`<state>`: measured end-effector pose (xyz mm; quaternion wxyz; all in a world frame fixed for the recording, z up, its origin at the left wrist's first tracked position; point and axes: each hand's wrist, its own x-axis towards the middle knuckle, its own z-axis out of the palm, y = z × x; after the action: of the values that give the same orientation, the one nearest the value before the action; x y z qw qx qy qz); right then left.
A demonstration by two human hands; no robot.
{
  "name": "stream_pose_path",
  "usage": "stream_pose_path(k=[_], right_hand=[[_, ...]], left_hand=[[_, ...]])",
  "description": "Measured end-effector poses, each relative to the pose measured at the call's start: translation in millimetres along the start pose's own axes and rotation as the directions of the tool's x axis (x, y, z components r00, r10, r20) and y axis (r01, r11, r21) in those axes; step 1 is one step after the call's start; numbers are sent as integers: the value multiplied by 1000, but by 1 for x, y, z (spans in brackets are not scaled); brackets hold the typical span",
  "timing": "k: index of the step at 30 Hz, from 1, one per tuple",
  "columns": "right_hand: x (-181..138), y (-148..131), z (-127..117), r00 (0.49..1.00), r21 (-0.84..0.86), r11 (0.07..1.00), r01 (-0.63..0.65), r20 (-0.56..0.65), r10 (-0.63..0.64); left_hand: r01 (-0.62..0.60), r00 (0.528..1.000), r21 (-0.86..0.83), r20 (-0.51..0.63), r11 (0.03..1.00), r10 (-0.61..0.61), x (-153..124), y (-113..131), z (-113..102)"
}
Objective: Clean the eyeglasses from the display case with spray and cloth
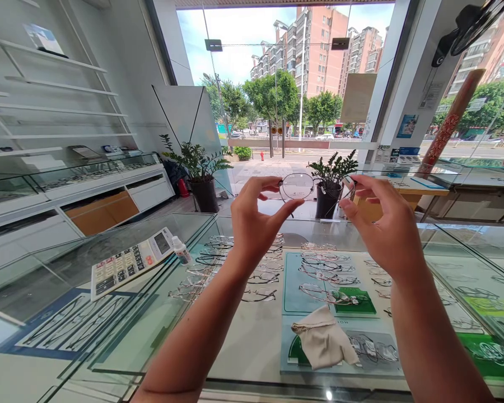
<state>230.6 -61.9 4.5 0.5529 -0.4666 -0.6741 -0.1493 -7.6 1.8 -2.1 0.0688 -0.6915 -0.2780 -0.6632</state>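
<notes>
Eyeglasses [306, 187] with thin, round rims are held up in the air above the tabletop [256, 341], lenses upright, between the person's two hands. The left hand [258, 215] pinches one side of the frame between thumb and fingers; the right hand [380, 215] grips the other side likewise, the two hands well apart. Small print shows on the lens nearer the left hand.

Below, a crumpled beige cloth [325, 338] lies on the glass tabletop, and rows of spectacle frames [325, 275] are laid out under the glass. To the left, a large calculator [130, 263] rests at a slant, with a small white bottle [181, 251] standing just beside its display end. Beyond the counter stand two potted plants, one on the left [204, 193] and one seen behind the eyeglasses [330, 200], in front of tall glass doors [277, 148].
</notes>
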Motion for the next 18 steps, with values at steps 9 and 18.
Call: stream_pose_path(k=[9,18], right_hand=[[1,-2,-1,999,7,1000,16,-32,-16],[0,-3,-1,999,5,1000,26,-45,-26]], left_hand=[[47,999,-45,27,998,-45,0,-3,1],[79,996,-86,36,993,-77,1,-3,0]])
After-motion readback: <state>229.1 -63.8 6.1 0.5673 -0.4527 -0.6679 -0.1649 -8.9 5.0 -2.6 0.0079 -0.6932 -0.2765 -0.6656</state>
